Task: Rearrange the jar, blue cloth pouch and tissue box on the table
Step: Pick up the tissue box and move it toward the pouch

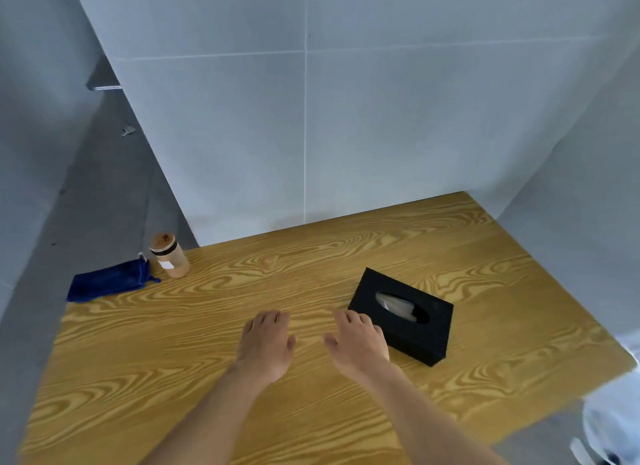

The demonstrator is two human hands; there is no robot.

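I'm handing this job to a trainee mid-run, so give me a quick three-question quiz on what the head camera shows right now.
1. True or false: the left hand is holding the jar.
2. Which item lies nearest the right hand? A) blue cloth pouch B) tissue box C) jar
3. Fill in: the jar stands upright near the table's far-left corner, just beside the ____.

Key
1. False: both hands are open and empty, over the table.
2. B: the box sits right beside that hand.
3. Blue cloth pouch.
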